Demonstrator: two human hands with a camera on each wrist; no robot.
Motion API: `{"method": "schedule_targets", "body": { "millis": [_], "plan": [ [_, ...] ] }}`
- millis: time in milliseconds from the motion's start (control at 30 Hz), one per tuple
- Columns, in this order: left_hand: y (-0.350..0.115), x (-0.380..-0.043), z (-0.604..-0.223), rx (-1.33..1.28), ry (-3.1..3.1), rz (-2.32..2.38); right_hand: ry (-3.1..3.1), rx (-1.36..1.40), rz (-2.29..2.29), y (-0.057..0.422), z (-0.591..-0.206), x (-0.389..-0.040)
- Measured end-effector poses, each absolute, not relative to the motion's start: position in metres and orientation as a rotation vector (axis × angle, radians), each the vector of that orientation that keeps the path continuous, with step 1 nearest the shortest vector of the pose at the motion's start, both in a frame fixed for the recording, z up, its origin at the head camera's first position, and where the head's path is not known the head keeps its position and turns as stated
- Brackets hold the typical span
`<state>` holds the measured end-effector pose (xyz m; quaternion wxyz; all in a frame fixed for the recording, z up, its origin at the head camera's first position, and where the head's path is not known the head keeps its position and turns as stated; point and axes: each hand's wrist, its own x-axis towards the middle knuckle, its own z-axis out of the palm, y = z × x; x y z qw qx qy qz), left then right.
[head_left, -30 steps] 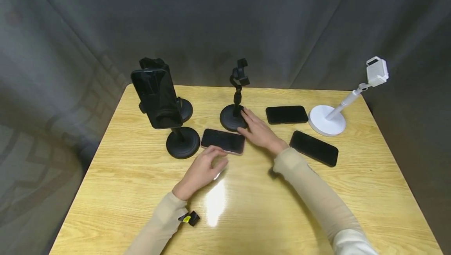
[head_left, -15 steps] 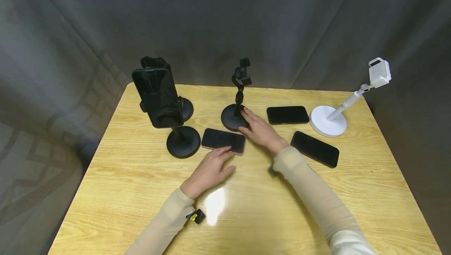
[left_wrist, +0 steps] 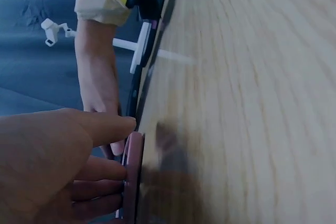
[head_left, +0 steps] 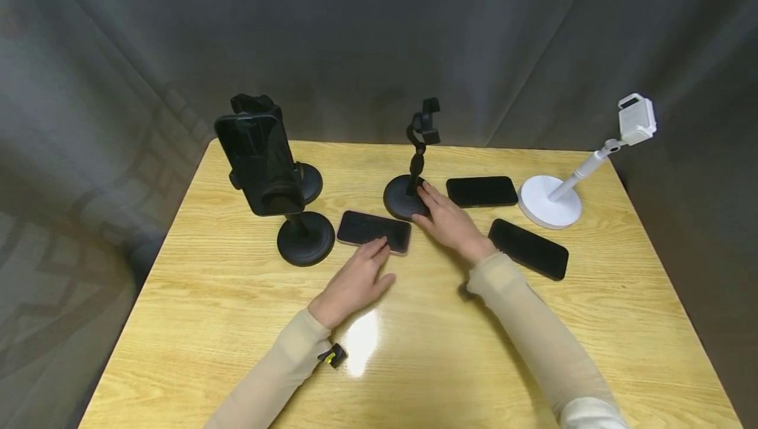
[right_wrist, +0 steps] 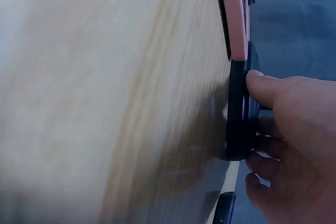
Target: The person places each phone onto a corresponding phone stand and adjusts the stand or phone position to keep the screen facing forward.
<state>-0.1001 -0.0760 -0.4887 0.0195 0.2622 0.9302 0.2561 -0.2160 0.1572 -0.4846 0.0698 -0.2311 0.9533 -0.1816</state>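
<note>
A black phone stand (head_left: 417,169) with a round base stands at the back middle, its clamp holding nothing. My right hand (head_left: 453,225) grips the right side of that base (right_wrist: 241,114), thumb at the near rim and fingers along the far side. In front of the stand lies a phone with a pink case (head_left: 374,231), screen up. My left hand (head_left: 353,282) rests its fairly straight fingertips on the phone's near edge, thumb spread apart to the right. The left wrist view shows those fingers against the phone's pink side (left_wrist: 132,177).
At the left, a black stand (head_left: 305,238) holds an upright phone (head_left: 260,164); another black stand's base (head_left: 310,183) shows behind it. Two dark phones (head_left: 481,191) lie flat right of my right hand, beside a white phone stand (head_left: 549,202). A dark curtain hangs behind the table.
My right hand has slid the middle black stand to the right. My left hand has moved right and forward, its fingers now lying on the pink-cased phone.
</note>
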Motion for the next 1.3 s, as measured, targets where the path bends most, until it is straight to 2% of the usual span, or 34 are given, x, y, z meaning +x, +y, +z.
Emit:
{"method": "schedule_targets", "body": {
  "millis": [267, 600, 1300],
  "plan": [
    [-0.077, -0.111, -0.487, 0.833, 2.961, 0.762, 2.906, -0.663, -0.514, 0.166, -0.487, -0.208],
    [-0.079, -0.114, -0.485, 0.801, 3.054, 0.432, 2.944, -0.656, -0.448, 0.175, -0.486, -0.196],
    [-0.076, -0.142, -0.479, 0.7, 3.174, 0.325, 3.133, -0.702, -0.147, 0.17, -0.489, -0.164]
  ]
}}
